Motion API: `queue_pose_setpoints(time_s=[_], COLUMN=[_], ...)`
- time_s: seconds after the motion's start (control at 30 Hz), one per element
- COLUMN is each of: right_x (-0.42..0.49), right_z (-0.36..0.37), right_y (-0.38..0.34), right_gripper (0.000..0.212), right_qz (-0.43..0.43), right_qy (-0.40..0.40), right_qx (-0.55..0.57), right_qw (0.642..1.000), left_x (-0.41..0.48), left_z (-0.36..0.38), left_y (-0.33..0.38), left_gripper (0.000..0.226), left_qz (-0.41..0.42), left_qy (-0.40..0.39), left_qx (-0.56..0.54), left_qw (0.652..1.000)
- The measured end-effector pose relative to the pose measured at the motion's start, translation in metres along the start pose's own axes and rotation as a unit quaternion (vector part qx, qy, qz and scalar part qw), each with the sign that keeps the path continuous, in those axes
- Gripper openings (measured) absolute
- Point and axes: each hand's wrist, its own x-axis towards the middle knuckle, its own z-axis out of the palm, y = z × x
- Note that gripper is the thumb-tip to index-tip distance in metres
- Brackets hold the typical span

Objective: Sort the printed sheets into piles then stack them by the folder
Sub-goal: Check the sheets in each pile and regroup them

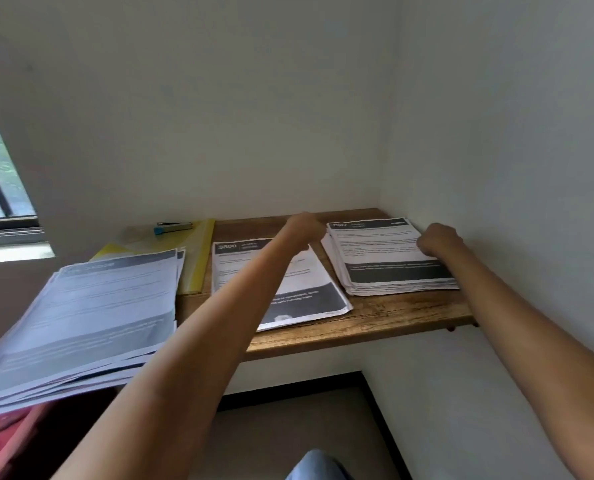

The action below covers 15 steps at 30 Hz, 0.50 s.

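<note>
At the worktop's far right corner, against the wall, lies the right pile [385,258] of printed sheets. The right hand [439,240] curls its fingers over that pile's right edge, gripping it. The left hand [306,230] is curled at its far left corner; its hold cannot be told. The middle pile [309,292] lies mid-worktop, and the left pile [91,313] overhangs the left end, partly covering the yellow folder [198,261].

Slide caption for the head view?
Left hand and right hand at the rightmost pile on the desk, yellow folder left.
</note>
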Motion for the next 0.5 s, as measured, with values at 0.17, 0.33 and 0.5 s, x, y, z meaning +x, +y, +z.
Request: queue_pose_setpoints(time_s=[0.17, 0.33, 0.5], right_x=[0.001, 0.007, 0.011], right_z=[0.004, 0.011, 0.019], right_y=[0.023, 0.033, 0.034], right_gripper=[0.037, 0.039, 0.039], right_qz=[-0.01, -0.024, -0.04], right_qy=[-0.033, -0.044, -0.039], right_qx=[0.011, 0.015, 0.029], right_qw=[0.999, 0.999, 0.998], left_x=[-0.002, 0.006, 0.02], left_z=[0.03, 0.055, 0.072], left_y=[0.034, 0.05, 0.052], left_gripper=[0.039, 0.047, 0.048], left_qz=[0.015, 0.032, 0.02], left_qy=[-0.037, -0.076, -0.096], left_qx=[0.081, 0.153, 0.147], left_qw=[0.996, 0.985, 0.984])
